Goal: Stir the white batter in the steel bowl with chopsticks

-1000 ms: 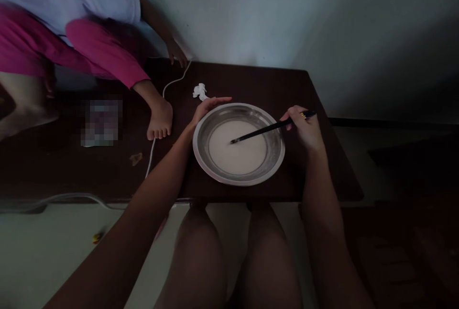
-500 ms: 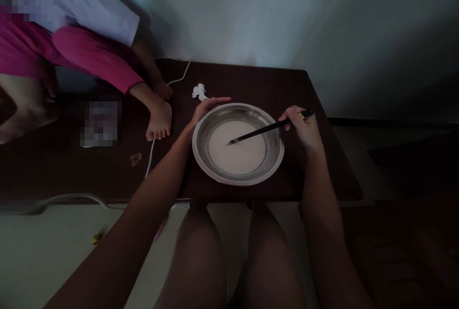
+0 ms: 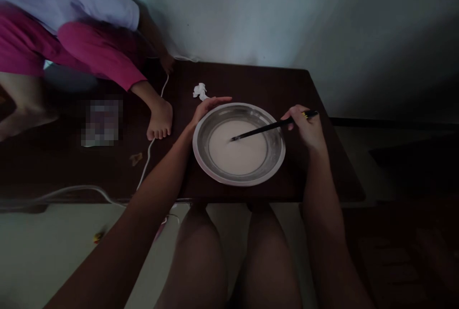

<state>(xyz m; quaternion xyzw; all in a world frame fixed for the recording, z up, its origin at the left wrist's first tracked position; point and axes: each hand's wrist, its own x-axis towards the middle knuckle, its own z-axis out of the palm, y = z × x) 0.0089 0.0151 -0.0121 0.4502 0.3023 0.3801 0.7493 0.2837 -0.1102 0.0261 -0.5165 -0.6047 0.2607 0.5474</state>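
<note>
A round metal basin (image 3: 201, 160) stands on the dark table in front of me, with a milky white liquid (image 3: 236, 156) inside. My left hand (image 3: 210, 105) rests along the far left of its rim, fingers stretched out flat against the outside rather than wrapped around it. Closed around the upper part of black chopsticks (image 3: 261, 129) with gold marks, my right hand (image 3: 301, 120) is above the right side of the basin. The chopsticks slant down to the left, and their tips meet the liquid. Whether one stick or two lie together, I cannot tell.
A crumpled white tissue (image 3: 200, 91) lies behind my left hand. Another person in pink trousers (image 3: 100, 55) sits on the table (image 3: 251, 79) at the left, a bare foot (image 3: 160, 120) near my forearm. A white cable (image 3: 146, 165) crosses the table; a wall (image 3: 251, 17) rises behind.
The chopsticks and my right hand have shifted slightly right, with the tips a little higher. My left hand stays on the rim. The other person's hand and the white cable have moved.
</note>
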